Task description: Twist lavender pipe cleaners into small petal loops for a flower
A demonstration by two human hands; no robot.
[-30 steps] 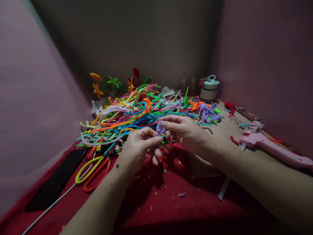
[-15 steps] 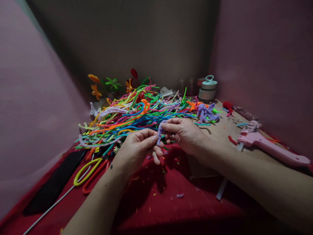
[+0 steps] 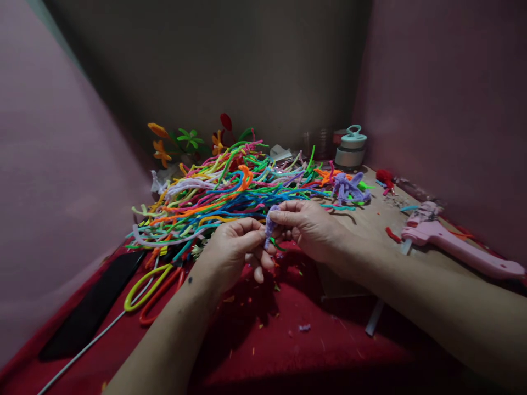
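A short purple pipe cleaner [image 3: 270, 225], bent into a narrow petal-like shape, is pinched between both hands above the red cloth. My left hand [image 3: 236, 247] grips its lower end with thumb and forefinger. My right hand [image 3: 302, 222] has its thumb and fingertips closed on the upper part, covering some of it. Just behind the hands lies a big heap of colourful pipe cleaners [image 3: 214, 192]. To the right of that heap rests a bundle of purple bent pipe cleaners [image 3: 349, 187].
Scissors with a yellow and red handle [image 3: 129, 299] lie at left beside a black flat object [image 3: 93, 307]. A pink glue gun [image 3: 461, 247] rests on the cardboard [image 3: 370, 219] at right. Behind stand a teal-lidded container [image 3: 351, 147] and orange pipe-cleaner flowers [image 3: 162, 153].
The purple piece has gone from an open hook to a narrower, more closed shape. My right hand has shifted slightly left and my left hand's lower fingers have curled a little.
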